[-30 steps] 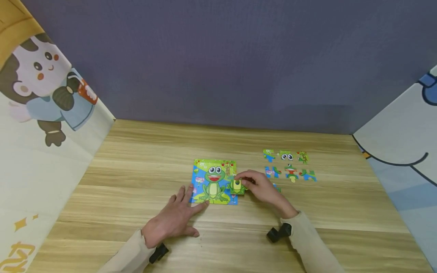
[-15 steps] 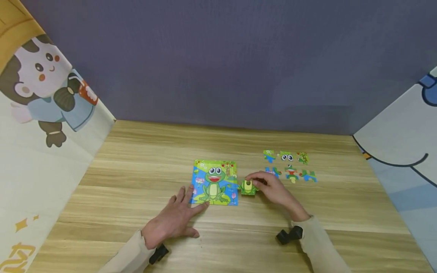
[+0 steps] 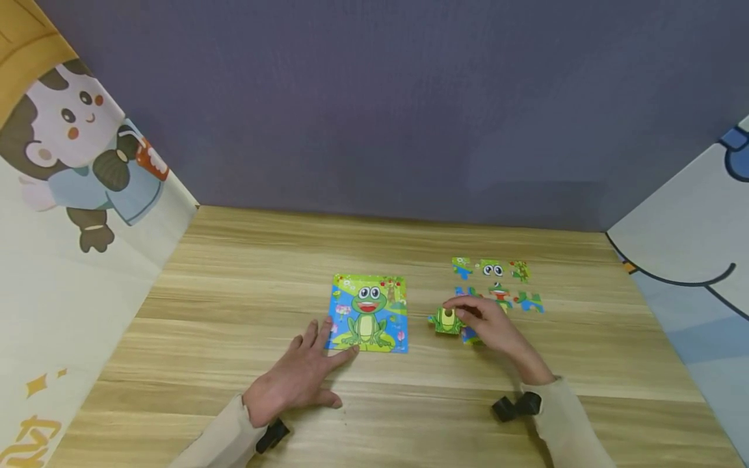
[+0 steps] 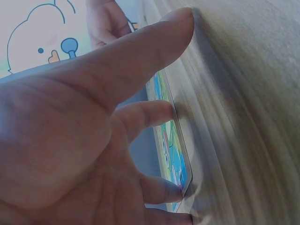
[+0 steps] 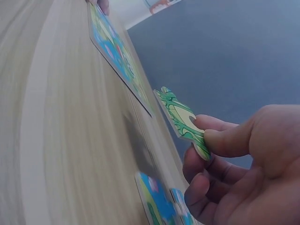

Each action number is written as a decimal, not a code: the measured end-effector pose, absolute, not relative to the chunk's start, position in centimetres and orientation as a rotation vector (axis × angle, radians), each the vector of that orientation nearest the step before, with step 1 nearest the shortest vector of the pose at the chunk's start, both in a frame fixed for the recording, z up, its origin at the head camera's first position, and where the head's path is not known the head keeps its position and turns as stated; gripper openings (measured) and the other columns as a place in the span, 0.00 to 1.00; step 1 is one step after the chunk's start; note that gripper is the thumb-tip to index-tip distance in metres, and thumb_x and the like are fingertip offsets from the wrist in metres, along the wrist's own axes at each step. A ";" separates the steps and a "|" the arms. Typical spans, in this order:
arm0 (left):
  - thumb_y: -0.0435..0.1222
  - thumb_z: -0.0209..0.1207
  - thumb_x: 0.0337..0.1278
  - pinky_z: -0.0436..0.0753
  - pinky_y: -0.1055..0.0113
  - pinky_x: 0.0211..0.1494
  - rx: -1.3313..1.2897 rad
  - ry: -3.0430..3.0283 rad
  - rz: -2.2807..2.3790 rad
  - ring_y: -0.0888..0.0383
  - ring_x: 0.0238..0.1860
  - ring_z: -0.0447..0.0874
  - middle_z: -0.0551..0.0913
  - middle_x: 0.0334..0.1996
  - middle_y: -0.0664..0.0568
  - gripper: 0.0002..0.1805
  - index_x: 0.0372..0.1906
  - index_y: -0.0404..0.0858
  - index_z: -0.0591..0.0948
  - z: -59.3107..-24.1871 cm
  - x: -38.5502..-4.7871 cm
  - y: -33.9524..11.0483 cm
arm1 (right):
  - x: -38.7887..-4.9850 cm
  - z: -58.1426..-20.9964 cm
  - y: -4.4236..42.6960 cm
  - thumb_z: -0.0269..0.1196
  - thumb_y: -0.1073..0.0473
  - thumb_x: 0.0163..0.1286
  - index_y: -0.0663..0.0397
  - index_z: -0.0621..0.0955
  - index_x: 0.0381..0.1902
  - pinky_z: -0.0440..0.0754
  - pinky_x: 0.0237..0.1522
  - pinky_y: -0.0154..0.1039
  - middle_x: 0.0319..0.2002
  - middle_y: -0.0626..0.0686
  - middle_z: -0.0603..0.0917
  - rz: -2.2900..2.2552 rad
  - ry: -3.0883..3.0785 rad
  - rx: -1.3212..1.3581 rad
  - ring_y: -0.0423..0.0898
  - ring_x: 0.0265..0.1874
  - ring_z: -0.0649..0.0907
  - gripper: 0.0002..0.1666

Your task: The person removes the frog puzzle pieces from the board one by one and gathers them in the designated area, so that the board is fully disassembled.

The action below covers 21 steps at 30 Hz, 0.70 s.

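My right hand (image 3: pixel 488 322) pinches a green puzzle piece (image 5: pixel 180 117) showing a frog's body, between thumb and fingers. In the right wrist view the piece is held tilted, raised off the table. To its left lies the square frog picture board (image 3: pixel 380 312), flat on the wood. My left hand (image 3: pixel 301 370) is spread, with fingertips resting at the board's lower left corner and edge. In the left wrist view, the straight fingers (image 4: pixel 147 112) touch the board's edge. Partly hidden under my right hand is a blue puzzle piece (image 3: pixel 470 335).
Loose puzzle pieces stand in rows at the right: a flower piece (image 3: pixel 461 266), a frog-eyes piece (image 3: pixel 491 268), a tree piece (image 3: pixel 519 270), a mouth piece (image 3: pixel 499 294) and a blue-green piece (image 3: pixel 529 301). A dark wall (image 3: pixel 398 117) rises behind the table (image 3: pixel 246 260).
My right hand has moved right with the pinched frog-body puzzle piece, from over the board's right edge toward the loose pieces. The left hand and the board have stayed in place.
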State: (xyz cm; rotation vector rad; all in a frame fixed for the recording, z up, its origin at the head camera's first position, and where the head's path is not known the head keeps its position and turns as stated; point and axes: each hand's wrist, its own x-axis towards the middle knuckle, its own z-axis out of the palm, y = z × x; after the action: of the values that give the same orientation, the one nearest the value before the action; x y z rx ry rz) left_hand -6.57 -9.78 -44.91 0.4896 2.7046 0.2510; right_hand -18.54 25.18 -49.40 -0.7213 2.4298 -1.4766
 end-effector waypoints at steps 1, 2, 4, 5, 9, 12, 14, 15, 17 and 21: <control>0.57 0.73 0.42 0.64 0.33 0.73 0.489 2.704 0.252 0.25 0.77 0.50 0.47 0.78 0.27 0.48 0.73 0.57 0.69 -44.9 -6.6 -9.8 | -18.5 -49.4 25.4 0.53 0.68 0.76 0.62 0.83 0.54 0.80 0.38 0.31 0.51 0.65 0.84 -1.479 2.436 -0.719 0.32 0.37 0.78 0.15; 0.57 0.73 0.42 0.64 0.33 0.73 0.487 2.703 0.252 0.25 0.77 0.50 0.47 0.78 0.27 0.48 0.73 0.57 0.69 -44.9 -6.6 -9.8 | -18.5 -49.4 25.6 0.54 0.68 0.76 0.62 0.83 0.54 0.79 0.38 0.31 0.51 0.65 0.84 -1.480 2.447 -0.715 0.31 0.38 0.78 0.15; 0.57 0.73 0.41 0.64 0.33 0.73 0.485 2.703 0.254 0.25 0.77 0.50 0.46 0.78 0.27 0.48 0.73 0.57 0.69 -44.9 -6.6 -9.8 | -18.5 -49.4 26.1 0.54 0.68 0.76 0.61 0.83 0.54 0.79 0.41 0.29 0.51 0.65 0.84 -1.471 2.467 -0.696 0.28 0.42 0.78 0.15; 0.57 0.73 0.41 0.64 0.33 0.73 0.483 2.702 0.255 0.25 0.77 0.49 0.46 0.78 0.27 0.48 0.73 0.57 0.69 -44.9 -6.6 -9.8 | -18.5 -49.4 26.3 0.54 0.68 0.76 0.61 0.83 0.53 0.79 0.42 0.29 0.51 0.64 0.84 -1.466 2.475 -0.683 0.28 0.43 0.78 0.15; 0.57 0.73 0.41 0.64 0.33 0.73 0.484 2.703 0.250 0.25 0.77 0.50 0.46 0.78 0.27 0.48 0.73 0.57 0.69 -45.0 -6.6 -9.8 | -18.4 -49.3 27.1 0.54 0.69 0.76 0.61 0.84 0.53 0.79 0.43 0.28 0.51 0.64 0.85 -1.443 2.505 -0.648 0.28 0.46 0.78 0.15; 0.57 0.73 0.41 0.64 0.33 0.72 0.489 2.706 0.245 0.25 0.76 0.50 0.47 0.78 0.27 0.48 0.73 0.57 0.69 -45.0 -6.6 -9.8 | -18.3 -49.3 27.7 0.55 0.69 0.75 0.59 0.85 0.52 0.77 0.48 0.23 0.50 0.62 0.86 -1.421 2.555 -0.636 0.27 0.50 0.78 0.14; 0.57 0.73 0.41 0.64 0.33 0.72 0.493 2.709 0.243 0.25 0.76 0.51 0.47 0.78 0.27 0.48 0.73 0.57 0.69 -45.0 -6.6 -9.8 | -18.3 -49.3 28.1 0.56 0.70 0.74 0.60 0.85 0.51 0.76 0.49 0.21 0.50 0.63 0.86 -1.423 2.573 -0.630 0.26 0.51 0.78 0.14; 0.57 0.73 0.41 0.65 0.33 0.72 0.495 2.711 0.240 0.25 0.76 0.51 0.47 0.78 0.27 0.48 0.73 0.57 0.69 -45.0 -6.6 -9.8 | -18.3 -49.4 28.3 0.56 0.70 0.74 0.60 0.85 0.51 0.76 0.49 0.21 0.50 0.63 0.86 -1.423 2.581 -0.632 0.25 0.51 0.78 0.14; 0.57 0.73 0.41 0.65 0.33 0.72 0.499 2.713 0.236 0.25 0.76 0.51 0.47 0.78 0.27 0.48 0.73 0.57 0.69 -45.0 -6.6 -9.8 | -18.2 -49.5 28.7 0.55 0.70 0.74 0.61 0.85 0.51 0.78 0.47 0.22 0.51 0.64 0.86 -1.425 2.589 -0.635 0.24 0.49 0.78 0.14; 0.57 0.73 0.41 0.65 0.33 0.72 0.502 2.715 0.236 0.25 0.76 0.51 0.47 0.78 0.27 0.48 0.73 0.57 0.69 -45.0 -6.6 -9.8 | -18.1 -49.6 29.4 0.56 0.70 0.74 0.62 0.84 0.52 0.80 0.44 0.24 0.53 0.66 0.85 -1.425 2.597 -0.618 0.21 0.47 0.77 0.14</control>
State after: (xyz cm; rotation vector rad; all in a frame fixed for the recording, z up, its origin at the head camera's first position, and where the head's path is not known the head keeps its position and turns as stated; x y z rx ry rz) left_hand -6.60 -9.77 -44.97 0.5016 2.7150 0.2359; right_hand -18.12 29.41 -49.64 -0.6181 2.5969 -1.4246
